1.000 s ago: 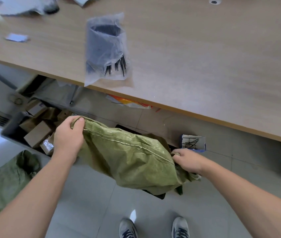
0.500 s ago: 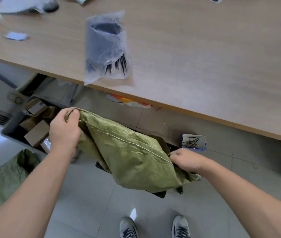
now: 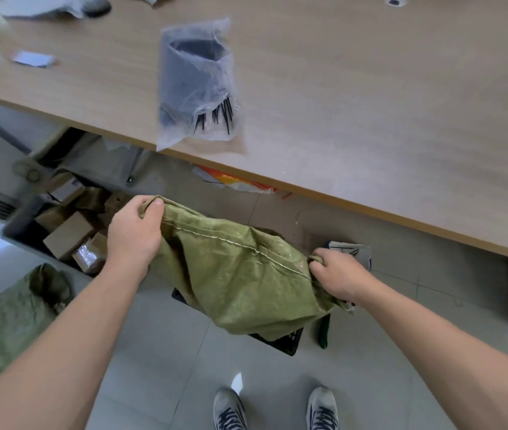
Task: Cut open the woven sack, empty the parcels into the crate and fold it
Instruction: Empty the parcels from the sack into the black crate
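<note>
The limp olive-green woven plastic sack [image 3: 240, 280] is held off the grey tiled floor [image 3: 159, 352], just in front of the near edge of the pale wooden table [image 3: 370, 119]. Its white stitched seam [image 3: 234, 243] runs slantwise between the two hands. The left hand [image 3: 134, 234] has its fingers curled round the bunched corner at the seam's far, upper end, close under the table edge. The right hand [image 3: 338, 276] pinches a gathered corner at the lower end, closer to the person. So the sack's long axis lies left-far to right-near, and its body droops below the seam onto a black plastic crate [image 3: 280, 341] on the floor. The dark grey crate [image 3: 20, 234] holding brown cardboard parcels [image 3: 66, 234] sits just left of the left hand. The sack looks flat and emptied, so folding seems next: the slanted seam would want levelling, then one corner carried across to the other.
</note>
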